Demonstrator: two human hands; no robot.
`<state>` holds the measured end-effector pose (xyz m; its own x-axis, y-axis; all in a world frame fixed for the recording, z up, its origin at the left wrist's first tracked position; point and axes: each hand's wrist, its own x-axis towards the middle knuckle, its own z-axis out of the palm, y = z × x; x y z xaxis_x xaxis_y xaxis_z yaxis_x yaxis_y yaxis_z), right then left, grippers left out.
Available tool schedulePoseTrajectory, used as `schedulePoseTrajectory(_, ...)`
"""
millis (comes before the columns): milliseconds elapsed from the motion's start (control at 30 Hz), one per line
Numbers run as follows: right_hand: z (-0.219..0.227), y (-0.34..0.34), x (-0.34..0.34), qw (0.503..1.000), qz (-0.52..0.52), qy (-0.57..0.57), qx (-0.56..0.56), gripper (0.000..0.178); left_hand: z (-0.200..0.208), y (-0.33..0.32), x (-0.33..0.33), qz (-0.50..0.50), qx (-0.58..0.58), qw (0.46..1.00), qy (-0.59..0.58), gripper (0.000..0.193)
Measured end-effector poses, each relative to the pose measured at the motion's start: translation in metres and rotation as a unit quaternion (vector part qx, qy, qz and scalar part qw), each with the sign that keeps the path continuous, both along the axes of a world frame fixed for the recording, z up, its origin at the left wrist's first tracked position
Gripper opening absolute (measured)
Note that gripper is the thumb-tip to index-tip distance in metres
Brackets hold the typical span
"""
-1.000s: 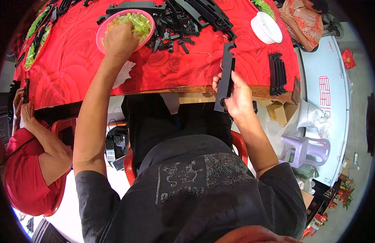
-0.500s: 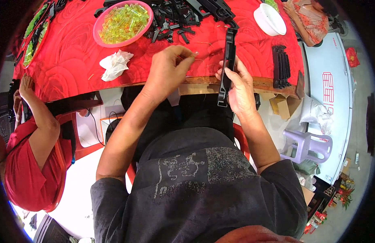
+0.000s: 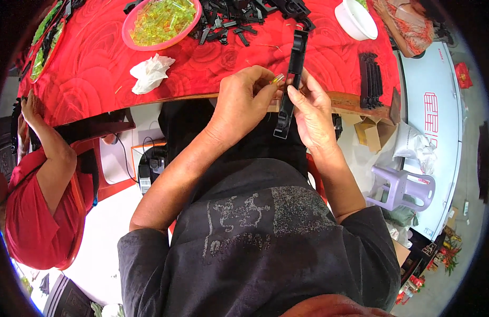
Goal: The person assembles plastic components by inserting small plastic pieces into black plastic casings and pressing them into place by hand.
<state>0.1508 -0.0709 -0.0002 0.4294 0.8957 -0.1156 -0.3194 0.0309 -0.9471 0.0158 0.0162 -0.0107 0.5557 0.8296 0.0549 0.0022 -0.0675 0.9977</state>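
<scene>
From the head view, our right hand grips a long black strip upright at the table edge, fingers wrapped round its middle. Our left hand pinches a small yellow piece against the strip's side. We judge the strip light, stiff plastic, best held mid-length by its edges; the piece looks tiny and smooth, likely slippery, so a fingertip pinch suits it. More yellow pieces fill the pink bowl.
</scene>
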Motion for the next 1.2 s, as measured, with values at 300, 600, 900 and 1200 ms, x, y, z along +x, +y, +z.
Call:
schedulePoseTrajectory(300, -0.01, -0.005, -0.001, 0.993, 0.014, 0.113, -0.032, 0.038, 0.007, 0.0, -0.001, 0.016, 0.231, 0.971, 0.064, 0.014)
schedulePoseTrajectory(600, -0.001, -0.007, 0.005, 0.992, 0.025, 0.095, -0.081, 0.024, 0.029, 0.022, -0.004, -0.13, 0.399, 0.9, 0.117, 0.023)
schedulePoseTrajectory(900, 0.006, -0.01, 0.005, 0.992, 0.031, 0.107, -0.06, 0.025, 0.039, 0.027, 0.004, -0.184, 0.438, 0.873, 0.109, 0.051)
schedulePoseTrajectory(1200, 0.006, -0.015, 0.008, 0.991, 0.031, 0.113, -0.059, 0.025, 0.044, 0.025, 0.01, -0.215, 0.454, 0.852, 0.148, 0.062)
